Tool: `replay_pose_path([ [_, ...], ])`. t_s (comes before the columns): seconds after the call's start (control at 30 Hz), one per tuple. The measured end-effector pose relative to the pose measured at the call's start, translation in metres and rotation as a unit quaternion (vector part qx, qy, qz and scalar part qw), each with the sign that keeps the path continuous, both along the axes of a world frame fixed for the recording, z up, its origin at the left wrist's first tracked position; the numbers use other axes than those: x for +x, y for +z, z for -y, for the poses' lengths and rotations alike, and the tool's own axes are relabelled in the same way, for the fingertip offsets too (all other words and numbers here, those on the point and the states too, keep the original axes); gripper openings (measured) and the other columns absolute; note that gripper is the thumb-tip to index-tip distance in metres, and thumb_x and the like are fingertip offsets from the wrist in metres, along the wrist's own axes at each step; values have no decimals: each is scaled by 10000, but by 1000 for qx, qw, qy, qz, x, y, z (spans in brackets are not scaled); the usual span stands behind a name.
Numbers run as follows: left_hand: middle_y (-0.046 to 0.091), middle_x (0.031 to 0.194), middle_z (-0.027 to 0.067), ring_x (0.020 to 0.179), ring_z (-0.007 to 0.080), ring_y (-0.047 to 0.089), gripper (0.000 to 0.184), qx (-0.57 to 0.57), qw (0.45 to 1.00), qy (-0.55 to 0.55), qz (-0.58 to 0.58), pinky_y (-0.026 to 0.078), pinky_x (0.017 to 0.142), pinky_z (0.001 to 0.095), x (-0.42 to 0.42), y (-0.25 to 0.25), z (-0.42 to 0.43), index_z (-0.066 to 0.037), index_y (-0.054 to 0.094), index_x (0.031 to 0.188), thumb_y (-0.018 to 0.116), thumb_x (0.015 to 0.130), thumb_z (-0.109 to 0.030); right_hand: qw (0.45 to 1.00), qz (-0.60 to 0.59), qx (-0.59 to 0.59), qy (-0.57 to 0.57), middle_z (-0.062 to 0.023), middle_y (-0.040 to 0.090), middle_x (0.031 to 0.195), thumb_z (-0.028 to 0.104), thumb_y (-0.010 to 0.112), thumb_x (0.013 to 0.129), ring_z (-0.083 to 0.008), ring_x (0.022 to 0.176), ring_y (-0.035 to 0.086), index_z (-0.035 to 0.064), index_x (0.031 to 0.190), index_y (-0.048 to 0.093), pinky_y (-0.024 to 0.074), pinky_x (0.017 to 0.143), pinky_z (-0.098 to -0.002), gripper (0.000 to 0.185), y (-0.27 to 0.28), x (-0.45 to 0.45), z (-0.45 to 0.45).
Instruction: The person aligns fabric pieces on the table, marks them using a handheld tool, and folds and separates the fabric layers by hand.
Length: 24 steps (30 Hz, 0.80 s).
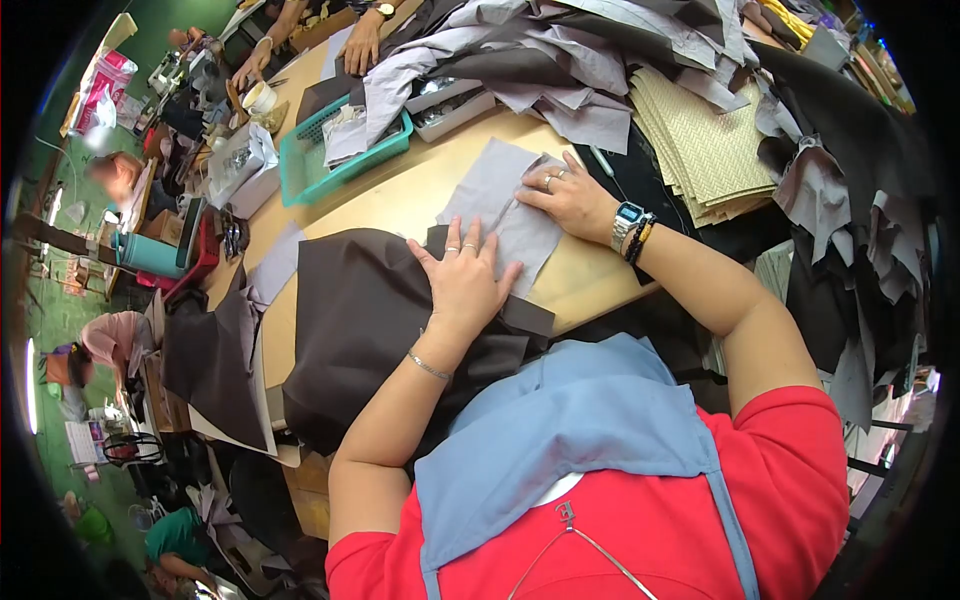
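My left hand (465,275) lies flat with its fingers spread, across the edge between a light grey cloth piece (485,185) and dark brown fabric (350,310). To its right, my right hand (572,203) rests on the upper right part of the grey cloth, with bent fingers apart and their tips on a creased section. A watch and beaded bracelets circle the right wrist. The dark fabric spreads left over the table and hangs past its near edge.
A teal basket (345,165) holding cloth pieces stands beyond the hands, beside a grey tray (455,112). Stacked cream quilted sheets (700,145) lie right, under heaped grey and brown fabric (560,60). Another person's hands (360,45) are at the table's far end.
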<state>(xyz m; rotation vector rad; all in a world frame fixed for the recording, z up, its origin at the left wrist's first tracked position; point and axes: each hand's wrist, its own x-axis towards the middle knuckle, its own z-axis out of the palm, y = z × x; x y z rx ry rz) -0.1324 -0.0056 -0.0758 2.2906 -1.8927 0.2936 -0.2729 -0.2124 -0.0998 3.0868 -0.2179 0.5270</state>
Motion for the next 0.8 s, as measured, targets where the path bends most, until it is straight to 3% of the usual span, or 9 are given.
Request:
replay_pose_path([
  [0.23,517,1417,87,1389,296,385,487,-8,1000,19,-1,81,1004,810,-2,0,-8,-127,695,1159,596,883,-516,998,-31,10,55,-76,544,1319,110,452,925,-245,1251,525,210,1316,560,296,1117,-586,418,6,2,1],
  [0.33,520,1415,82,1390,291,385,449,-13,1000,17,11,82,1001,811,-1,2,-14,-133,712,1120,611,880,-498,993,-103,-11,52,-84,516,1352,109,449,926,-247,1272,508,220,1361,519,296,1127,-577,455,16,2,-4],
  [0.53,540,1395,67,1383,294,396,382,-7,999,22,29,77,992,818,1,8,-28,-172,726,1084,619,884,-479,993,-77,-11,90,-112,520,1337,124,441,938,-252,1251,528,234,1378,507,349,1071,-598,458,7,9,-6],
  [0.8,550,1385,66,1378,312,406,362,-17,999,41,16,109,971,828,0,8,-36,-188,718,1072,633,875,-479,985,-166,-10,48,-148,492,1366,136,433,942,-291,1293,484,226,1423,445,350,1062,-600,490,22,8,-35],
])
